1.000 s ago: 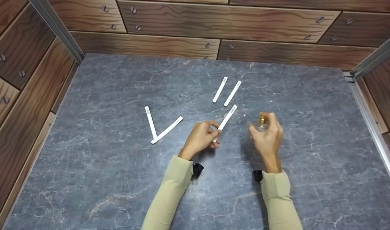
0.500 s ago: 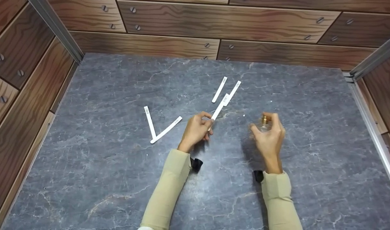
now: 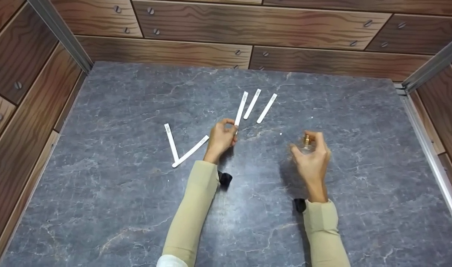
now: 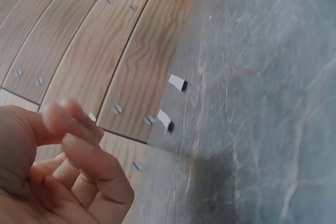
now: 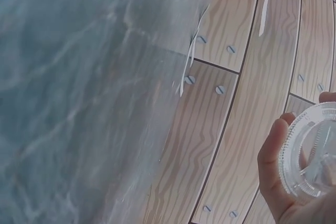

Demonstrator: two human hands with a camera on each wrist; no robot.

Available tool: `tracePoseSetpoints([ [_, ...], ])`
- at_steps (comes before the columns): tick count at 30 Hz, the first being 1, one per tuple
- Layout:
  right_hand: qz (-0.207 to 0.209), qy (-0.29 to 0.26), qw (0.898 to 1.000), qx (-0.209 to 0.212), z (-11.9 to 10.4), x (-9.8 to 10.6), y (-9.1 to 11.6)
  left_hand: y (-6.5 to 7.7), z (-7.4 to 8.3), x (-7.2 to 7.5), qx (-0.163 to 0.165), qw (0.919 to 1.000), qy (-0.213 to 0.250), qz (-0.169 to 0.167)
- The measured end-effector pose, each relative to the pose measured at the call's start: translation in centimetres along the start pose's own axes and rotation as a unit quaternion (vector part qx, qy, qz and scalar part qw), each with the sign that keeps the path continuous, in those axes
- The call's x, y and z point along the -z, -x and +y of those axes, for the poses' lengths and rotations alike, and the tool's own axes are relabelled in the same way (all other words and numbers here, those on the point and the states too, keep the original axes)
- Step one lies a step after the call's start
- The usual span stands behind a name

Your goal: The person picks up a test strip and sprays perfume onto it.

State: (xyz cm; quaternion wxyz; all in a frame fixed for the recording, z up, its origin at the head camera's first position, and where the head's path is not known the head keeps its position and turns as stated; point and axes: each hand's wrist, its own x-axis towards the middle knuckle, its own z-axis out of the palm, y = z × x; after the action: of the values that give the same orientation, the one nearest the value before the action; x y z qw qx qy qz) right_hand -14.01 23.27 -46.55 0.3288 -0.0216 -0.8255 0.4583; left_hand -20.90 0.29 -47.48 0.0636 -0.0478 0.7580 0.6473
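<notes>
"What is the left hand (image 3: 222, 136) doing?"
"Its thumb and fingers pinch a white strip (image 3: 241, 107) by the near end, above the grey table (image 3: 137, 207). Two more strips (image 3: 266, 108) lie just to its right."
"And the right hand (image 3: 312, 159)?"
"It grips a clear bottle (image 3: 307, 147) with a gold neck (image 3: 306, 140), well right of the strips."
"What lies further left?"
"A V-shaped pair of strips (image 3: 190, 151), near ends touching."
</notes>
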Motion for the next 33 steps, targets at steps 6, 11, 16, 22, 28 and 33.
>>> tracePoseSetpoints([
  [6, 0.007, 0.007, 1.0, 0.004, 0.3, -0.1, 0.1, -1.4, 0.2, 0.0, 0.018, 0.9993, 0.032, -0.002],
  [11, 0.001, 0.001, 1.0, 0.004, 0.5, -0.1, 0.2, -2.5, 0.2, -0.5, 0.046, 0.9953, 0.083, -0.018],
  [16, 0.001, 0.002, 1.0, 0.001, 0.5, -0.2, 0.1, -3.4, 0.2, -0.8, 0.071, 0.9906, 0.115, -0.019],
  [22, -0.001, 0.006, 1.0, -0.001, 0.4, -0.1, 0.0, -4.2, 0.0, -1.3, 0.084, 0.9884, 0.127, -0.007],
  [28, -0.008, 0.004, 1.0, -0.001, 0.3, 0.0, -0.1, -4.7, -0.1, -1.4, 0.097, 0.9863, 0.134, -0.006],
  [33, -0.003, 0.005, 1.0, 0.004, 0.3, 0.0, -0.2, -4.7, -0.2, -1.2, 0.088, 0.9865, 0.137, -0.011],
])
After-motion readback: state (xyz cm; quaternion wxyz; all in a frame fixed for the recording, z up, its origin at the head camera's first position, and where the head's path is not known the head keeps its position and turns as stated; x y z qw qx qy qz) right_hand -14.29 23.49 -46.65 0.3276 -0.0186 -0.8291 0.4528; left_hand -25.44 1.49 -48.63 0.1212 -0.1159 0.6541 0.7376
